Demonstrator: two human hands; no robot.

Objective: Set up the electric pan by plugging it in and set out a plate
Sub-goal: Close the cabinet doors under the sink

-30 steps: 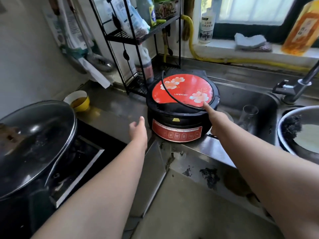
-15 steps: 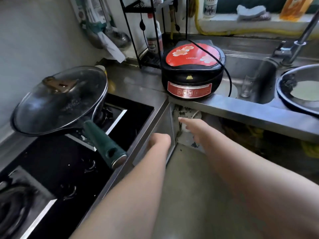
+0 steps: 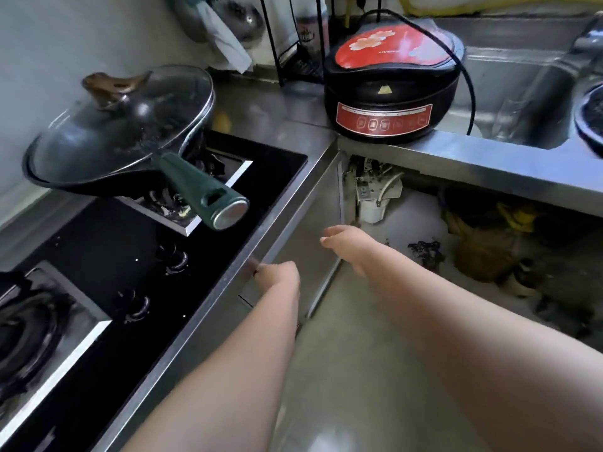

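Note:
The electric pan (image 3: 390, 89), black with a red flowered lid and a red control panel, sits shut on the steel counter corner (image 3: 293, 109). Its black cord (image 3: 466, 70) runs over the lid and down the right side toward the sink. My left hand (image 3: 277, 277) is low, at the front edge of the stove counter, fingers curled against the steel panel; whether it grips anything is unclear. My right hand (image 3: 346, 238) reaches under the counter with fingers loose, holding nothing, below a white socket box (image 3: 372, 187) on the wall. No plate is visible.
A lidded wok (image 3: 120, 135) with a green handle (image 3: 202, 194) juts over the black gas hob (image 3: 130, 256) on the left. A wire rack (image 3: 293, 34) stands behind the pan. The sink (image 3: 522, 93) lies to the right. Clutter (image 3: 483, 252) sits under the counter.
Both hands have dropped from the pan's sides to below counter level. The view has tilted down toward the space under the counter, and my right hand moved nearer the socket box.

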